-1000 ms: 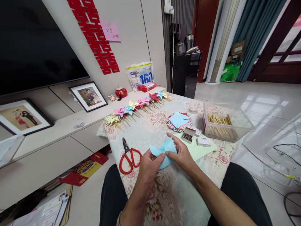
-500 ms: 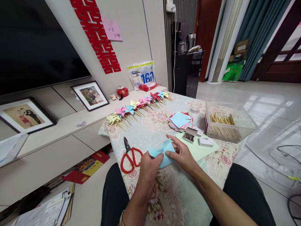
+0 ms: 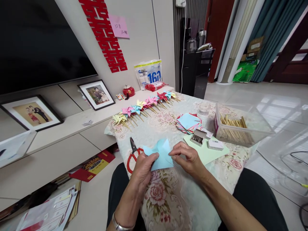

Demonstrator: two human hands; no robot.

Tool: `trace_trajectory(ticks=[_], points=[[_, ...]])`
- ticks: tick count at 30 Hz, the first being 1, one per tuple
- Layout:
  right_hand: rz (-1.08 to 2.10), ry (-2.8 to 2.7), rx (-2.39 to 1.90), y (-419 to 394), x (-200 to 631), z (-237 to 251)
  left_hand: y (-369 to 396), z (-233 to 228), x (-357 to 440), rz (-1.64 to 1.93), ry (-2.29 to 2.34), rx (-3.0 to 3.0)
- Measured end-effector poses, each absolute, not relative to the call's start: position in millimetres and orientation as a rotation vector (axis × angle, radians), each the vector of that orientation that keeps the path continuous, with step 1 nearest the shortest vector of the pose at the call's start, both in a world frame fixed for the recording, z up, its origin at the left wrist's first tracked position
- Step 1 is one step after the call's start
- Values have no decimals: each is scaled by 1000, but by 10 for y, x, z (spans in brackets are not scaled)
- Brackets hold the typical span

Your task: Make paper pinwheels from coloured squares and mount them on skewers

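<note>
We sit at a low surface (image 3: 168,128) under a floral cloth, set against a pale ledge that carries two framed photographs (image 3: 96,94) below a dark screen; glossy tile floor runs off to the right. Along the far edge lies a row of paper pinwheels (image 3: 144,107) on sticks, with a stack of coloured paper squares (image 3: 189,123) near it. A clear plastic tub (image 3: 240,125) holds wooden sticks, and a small open box (image 3: 197,138) holds metal pins. Red-handled scissors (image 3: 132,154) lie just beside our left hand (image 3: 141,170). Both hands' fingers are closed on a light blue paper (image 3: 160,154), the left at its lower left edge, our right hand (image 3: 189,157) pinching its right side, held just above the near edge of the cloth.
</note>
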State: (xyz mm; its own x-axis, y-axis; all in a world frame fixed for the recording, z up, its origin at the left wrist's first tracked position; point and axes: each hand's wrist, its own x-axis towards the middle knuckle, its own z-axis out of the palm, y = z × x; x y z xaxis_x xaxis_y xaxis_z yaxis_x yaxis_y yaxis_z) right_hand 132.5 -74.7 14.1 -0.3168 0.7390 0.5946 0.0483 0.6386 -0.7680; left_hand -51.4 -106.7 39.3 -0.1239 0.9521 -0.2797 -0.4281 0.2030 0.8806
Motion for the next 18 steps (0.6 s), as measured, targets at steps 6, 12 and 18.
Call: trace_trajectory(ticks=[6, 12, 18], points=[[686, -1949, -659, -762, 1320, 119, -1058, 359, -539, 1327, 1133, 625], [577, -2007, -662, -758, 1308, 109, -1046, 298, -551, 1311, 1161, 621], [486, -2049, -576, -747, 1298, 79, -1042, 275, -526, 1294, 1233, 639]])
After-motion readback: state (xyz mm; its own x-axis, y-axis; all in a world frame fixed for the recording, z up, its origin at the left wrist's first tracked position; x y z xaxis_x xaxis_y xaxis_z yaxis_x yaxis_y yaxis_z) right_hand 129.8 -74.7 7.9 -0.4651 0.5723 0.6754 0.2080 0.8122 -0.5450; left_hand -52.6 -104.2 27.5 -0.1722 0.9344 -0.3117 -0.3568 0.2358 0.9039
